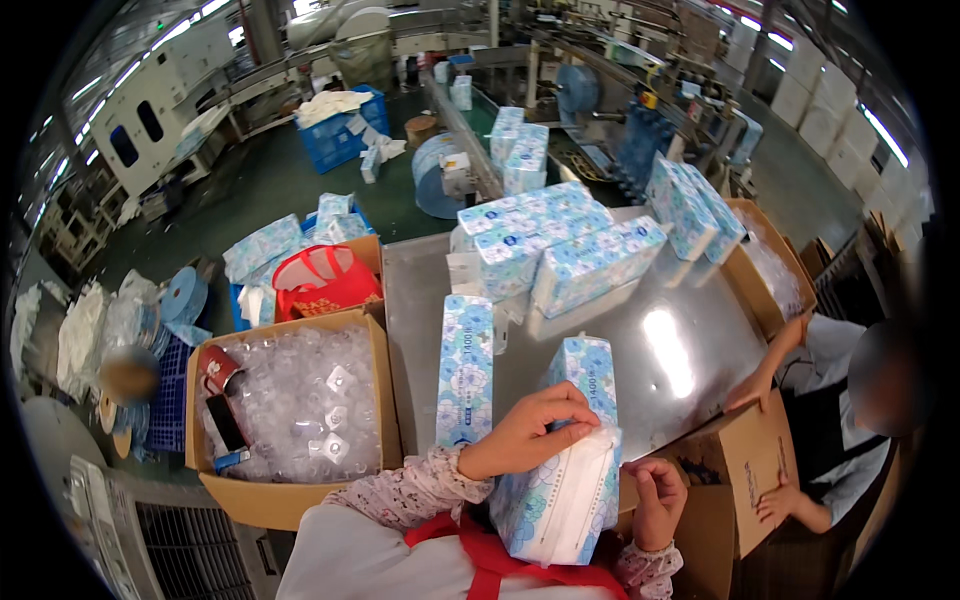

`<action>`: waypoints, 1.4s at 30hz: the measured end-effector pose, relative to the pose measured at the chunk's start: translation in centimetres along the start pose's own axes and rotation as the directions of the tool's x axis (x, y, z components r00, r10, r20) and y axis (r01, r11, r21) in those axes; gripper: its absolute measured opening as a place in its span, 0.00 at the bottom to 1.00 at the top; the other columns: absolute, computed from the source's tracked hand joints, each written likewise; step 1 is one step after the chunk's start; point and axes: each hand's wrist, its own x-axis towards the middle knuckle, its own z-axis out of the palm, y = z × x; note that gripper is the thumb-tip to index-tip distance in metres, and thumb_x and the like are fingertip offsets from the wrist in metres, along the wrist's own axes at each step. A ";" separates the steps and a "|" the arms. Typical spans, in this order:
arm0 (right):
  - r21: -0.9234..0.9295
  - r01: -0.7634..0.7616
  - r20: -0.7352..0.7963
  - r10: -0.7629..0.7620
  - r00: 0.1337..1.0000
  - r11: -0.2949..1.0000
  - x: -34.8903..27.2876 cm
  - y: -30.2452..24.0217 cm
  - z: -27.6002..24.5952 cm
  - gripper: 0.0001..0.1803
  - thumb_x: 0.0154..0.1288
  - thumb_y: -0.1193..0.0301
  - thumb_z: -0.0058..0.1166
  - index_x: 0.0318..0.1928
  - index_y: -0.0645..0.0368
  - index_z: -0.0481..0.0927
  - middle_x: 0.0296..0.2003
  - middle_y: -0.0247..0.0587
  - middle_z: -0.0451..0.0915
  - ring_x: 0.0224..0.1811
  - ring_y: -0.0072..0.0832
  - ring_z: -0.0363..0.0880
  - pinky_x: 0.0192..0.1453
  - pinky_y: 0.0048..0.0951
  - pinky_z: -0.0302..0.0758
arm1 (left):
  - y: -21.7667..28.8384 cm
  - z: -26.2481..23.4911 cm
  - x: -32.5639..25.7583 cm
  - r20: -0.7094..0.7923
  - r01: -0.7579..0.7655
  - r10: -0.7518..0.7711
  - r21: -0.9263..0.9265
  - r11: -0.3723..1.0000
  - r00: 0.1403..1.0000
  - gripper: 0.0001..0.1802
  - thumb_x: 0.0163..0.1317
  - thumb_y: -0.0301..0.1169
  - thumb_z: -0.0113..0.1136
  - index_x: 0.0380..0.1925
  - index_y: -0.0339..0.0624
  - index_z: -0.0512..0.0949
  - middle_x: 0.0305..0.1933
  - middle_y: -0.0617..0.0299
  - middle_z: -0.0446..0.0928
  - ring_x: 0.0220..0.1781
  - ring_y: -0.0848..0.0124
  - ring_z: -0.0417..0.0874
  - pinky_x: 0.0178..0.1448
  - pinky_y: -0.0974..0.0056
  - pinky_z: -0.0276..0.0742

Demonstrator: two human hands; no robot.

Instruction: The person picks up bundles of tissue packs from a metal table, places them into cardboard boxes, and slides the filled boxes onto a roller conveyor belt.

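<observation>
A blue-and-white flower-printed tissue pack [572, 488] stands tilted right in front of me, a pale panel facing up. My left hand [538, 430] lies over its far upper edge, thumb and fingers closed on the wrapping there. Just right of the pack, my right hand [655, 500] is held with curled fingers, thumb against fingertip; whether anything is pinched there is too small to see. Beyond the left hand, a similar pack [590, 362] shows in part. Another long tissue pack [465, 350] lies to its left on the metal table [415, 290].
Several tissue packs [530, 235] are grouped farther back. At left, a carton [290, 505] holds clear plastic pieces, a phone and a dark red can; a red bag [330, 280] sits behind it. At right, a co-worker's hands touch an open carton [760, 470]. A conveyor [460, 125] runs beyond.
</observation>
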 end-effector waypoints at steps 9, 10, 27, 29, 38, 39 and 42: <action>0.034 -0.037 -0.010 0.038 0.999 0.999 -0.2 -0.3 -0.4 0.04 0.61 0.79 0.48 0.36 0.65 0.73 0.33 0.41 0.78 0.38 0.25 0.76 0.48 0.25 0.70 | 1.4 -3.2 -1.5 -0.378 -0.010 -0.056 -0.172 0.985 0.924 0.03 0.56 0.21 0.56 0.31 0.35 0.75 0.34 0.64 0.71 0.36 0.77 0.69 0.41 0.74 0.64; 0.032 -0.037 -0.016 0.038 0.999 0.999 0.0 -0.3 -0.1 0.04 0.61 0.79 0.48 0.36 0.65 0.73 0.33 0.41 0.78 0.38 0.25 0.76 0.48 0.25 0.70 | 1.4 -3.7 -1.2 -0.390 -0.030 -0.036 -0.161 0.986 0.920 0.03 0.55 0.21 0.56 0.31 0.34 0.75 0.34 0.64 0.71 0.35 0.77 0.69 0.40 0.74 0.64; -0.055 -0.064 -0.033 0.062 0.998 0.996 -0.5 0.4 -1.4 0.04 0.62 0.76 0.47 0.33 0.64 0.73 0.31 0.38 0.78 0.36 0.24 0.76 0.45 0.23 0.69 | 9.7 -32.3 -0.1 -0.809 -0.425 0.275 0.035 0.905 0.519 0.13 0.62 0.35 0.50 0.35 0.35 0.73 0.35 0.59 0.75 0.35 0.70 0.77 0.40 0.67 0.74; -0.034 -0.125 -0.062 0.123 0.990 0.992 -0.3 1.0 -1.6 0.04 0.62 0.76 0.47 0.33 0.64 0.73 0.31 0.37 0.77 0.36 0.23 0.75 0.45 0.22 0.70 | 11.6 -38.0 -2.4 -0.748 -0.074 0.655 0.651 0.755 0.107 0.08 0.59 0.33 0.52 0.33 0.41 0.73 0.29 0.66 0.73 0.32 0.73 0.74 0.38 0.65 0.68; -0.165 -0.286 -0.059 0.280 0.958 0.944 5.2 9.7 -2.9 0.15 0.61 0.70 0.52 0.46 0.64 0.70 0.39 0.37 0.76 0.41 0.21 0.73 0.46 0.21 0.70 | -8.3 -21.0 -4.7 -0.575 0.664 -0.689 -0.309 0.681 0.440 0.30 0.52 0.49 0.60 0.50 0.45 0.67 0.46 0.64 0.70 0.41 0.69 0.72 0.38 0.61 0.73; -0.187 -0.336 -0.076 0.327 0.942 0.923 6.3 10.1 -2.4 0.18 0.61 0.68 0.53 0.49 0.64 0.69 0.39 0.37 0.76 0.41 0.22 0.74 0.47 0.22 0.70 | -10.0 -19.2 -5.1 -0.511 0.751 -0.752 -0.274 0.601 0.415 0.38 0.51 0.52 0.61 0.57 0.45 0.60 0.53 0.59 0.68 0.43 0.63 0.73 0.42 0.56 0.74; -0.046 -0.544 0.131 0.545 0.828 0.838 8.5 12.2 -2.0 0.26 0.61 0.63 0.53 0.55 0.65 0.65 0.43 0.42 0.75 0.44 0.25 0.74 0.51 0.25 0.70 | -14.6 -14.5 -5.9 -0.177 0.764 -0.809 -0.267 0.588 0.561 0.42 0.52 0.46 0.62 0.61 0.40 0.53 0.55 0.54 0.66 0.49 0.62 0.72 0.46 0.56 0.74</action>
